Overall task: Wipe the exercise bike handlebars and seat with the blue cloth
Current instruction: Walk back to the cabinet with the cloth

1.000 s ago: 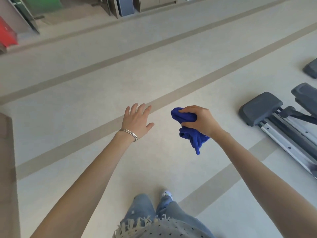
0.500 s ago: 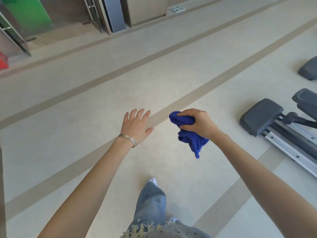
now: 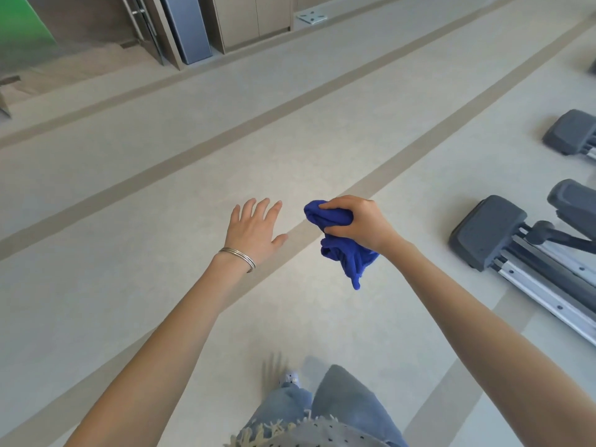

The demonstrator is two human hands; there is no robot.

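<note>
The blue cloth is bunched up in my right hand, which is closed around it at the middle of the view; a tail of cloth hangs below the fist. My left hand is held out beside it, palm down, fingers spread, holding nothing, a silver bangle on the wrist. Both hands hover above the floor. No handlebars or seat of an exercise bike are in view.
A grey exercise machine with a foot cap and metal rails lies on the floor at the right. A second grey foot sits behind it. Cabinets and a grey panel line the far wall. My legs in jeans are below.
I have walked forward: the far wall and cabinets have come closer and the machine at the right has shifted. My legs have swapped position. Both hands kept their pose, the cloth still held.
</note>
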